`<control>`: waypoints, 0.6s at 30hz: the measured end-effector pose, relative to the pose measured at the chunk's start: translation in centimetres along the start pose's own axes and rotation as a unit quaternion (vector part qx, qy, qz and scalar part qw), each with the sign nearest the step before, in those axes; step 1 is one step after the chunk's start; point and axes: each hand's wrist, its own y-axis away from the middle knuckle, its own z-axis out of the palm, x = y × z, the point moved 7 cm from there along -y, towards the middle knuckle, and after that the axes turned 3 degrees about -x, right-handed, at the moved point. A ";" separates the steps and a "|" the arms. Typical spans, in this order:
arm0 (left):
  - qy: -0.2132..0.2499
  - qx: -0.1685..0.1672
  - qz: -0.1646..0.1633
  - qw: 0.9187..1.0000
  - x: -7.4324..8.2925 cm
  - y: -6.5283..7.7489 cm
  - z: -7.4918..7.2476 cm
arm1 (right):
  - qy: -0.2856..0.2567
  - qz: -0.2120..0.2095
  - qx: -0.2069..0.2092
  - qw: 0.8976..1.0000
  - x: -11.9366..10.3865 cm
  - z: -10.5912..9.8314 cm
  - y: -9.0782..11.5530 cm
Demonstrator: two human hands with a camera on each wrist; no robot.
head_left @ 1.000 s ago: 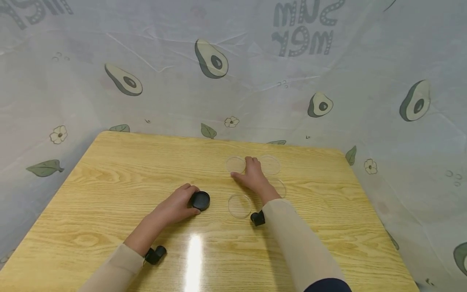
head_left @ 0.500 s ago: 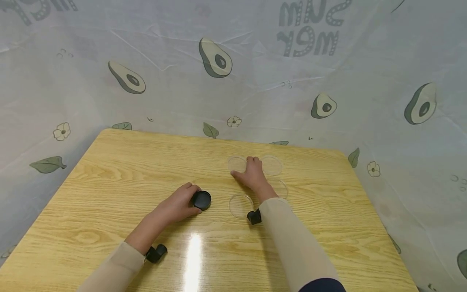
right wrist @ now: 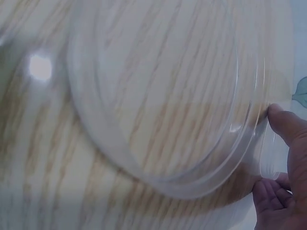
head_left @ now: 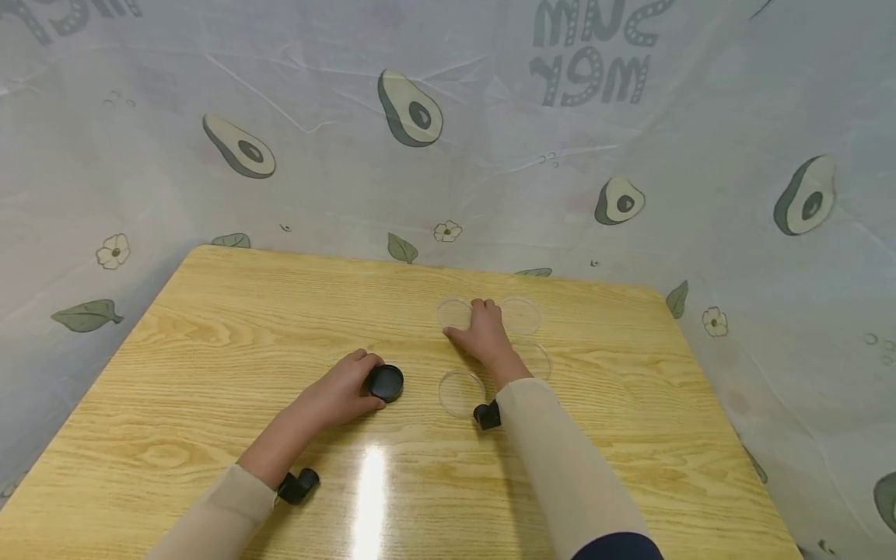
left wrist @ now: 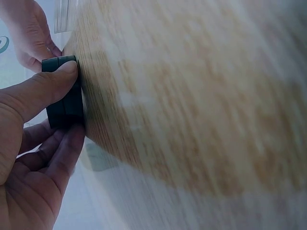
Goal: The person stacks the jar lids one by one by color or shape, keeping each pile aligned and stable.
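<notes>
My left hand (head_left: pixel 346 389) grips a low black round container (head_left: pixel 386 383) by its side, near the middle of the table. In the left wrist view, thumb and fingers span the container (left wrist: pixel 64 93), and a seam runs round its wall. Farther back, my right hand (head_left: pixel 484 334) holds a clear round dish (head_left: pixel 452 313) between thumb and fingers. The right wrist view has the dish edge (right wrist: pixel 271 155) between thumb and fingertips, partly hidden behind a nearer clear dish (right wrist: pixel 177 187).
Other clear round dishes lie close by: one at the back right (head_left: pixel 521 315), one partly behind my right wrist (head_left: pixel 539 359), and one in front (head_left: pixel 460 393). The wooden table (head_left: pixel 280 303) meets a printed curtain (head_left: pixel 315 179) at its back edge.
Both hands keep the same hold and place. My right forearm has shifted slightly to the left since the earliest frame.
</notes>
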 end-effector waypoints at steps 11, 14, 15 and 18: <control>0.001 -0.003 0.000 1.000 0.2 0.1 0.1 | -0.006 -0.016 0.002 1.000 -0.4 0.1 1.0; -0.003 -0.003 0.003 1.000 0.2 0.0 0.0 | -0.014 -0.022 0.007 1.000 -0.5 0.1 1.1; -0.001 -0.003 0.001 1.000 0.2 0.0 0.0 | -0.013 -0.023 0.007 1.000 -0.6 0.2 1.1; -0.001 -0.003 0.003 1.000 0.2 0.0 0.0 | -0.012 -0.022 0.006 1.000 -0.5 0.3 1.2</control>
